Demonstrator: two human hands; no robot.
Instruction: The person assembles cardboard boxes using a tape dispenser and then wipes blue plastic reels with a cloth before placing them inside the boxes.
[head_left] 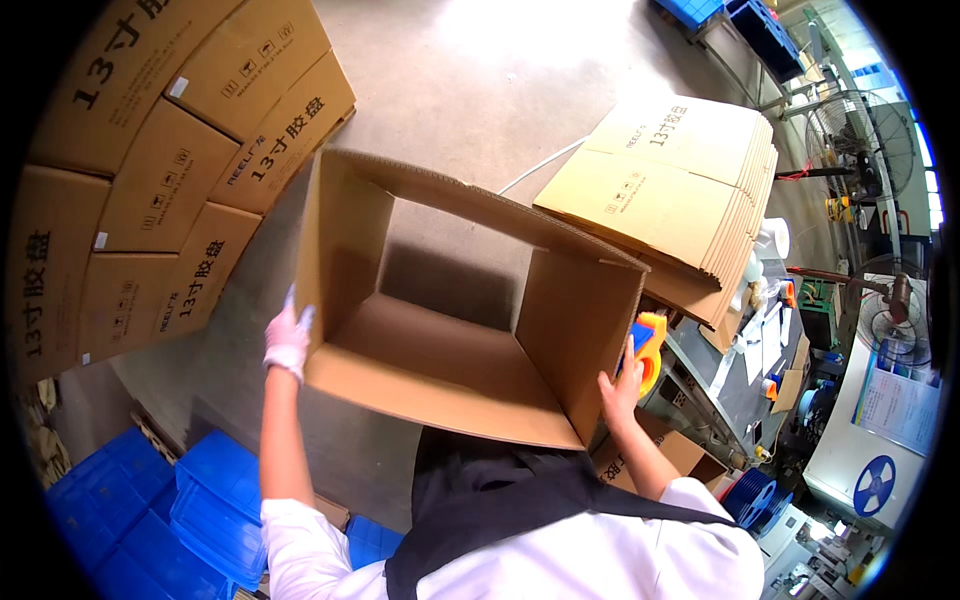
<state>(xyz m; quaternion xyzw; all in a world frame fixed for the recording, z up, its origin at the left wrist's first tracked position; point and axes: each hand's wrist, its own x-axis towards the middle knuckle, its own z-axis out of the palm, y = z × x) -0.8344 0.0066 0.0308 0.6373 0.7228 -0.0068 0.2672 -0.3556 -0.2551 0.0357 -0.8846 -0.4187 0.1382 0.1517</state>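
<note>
Beside dark-lettered cartons (172, 190), grips open-ended brown box (440, 365) with gloved left hand (287, 343); cannot tell hold of right hand (621, 394).

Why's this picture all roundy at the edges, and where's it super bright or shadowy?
Head view: the wide fisheye lens makes the picture curve into a black rim, so the stacked cartons look slanted; head view: glare whitens the floor near the top; head view: a dark shadow shows on the floor through the open cardboard box.
</note>
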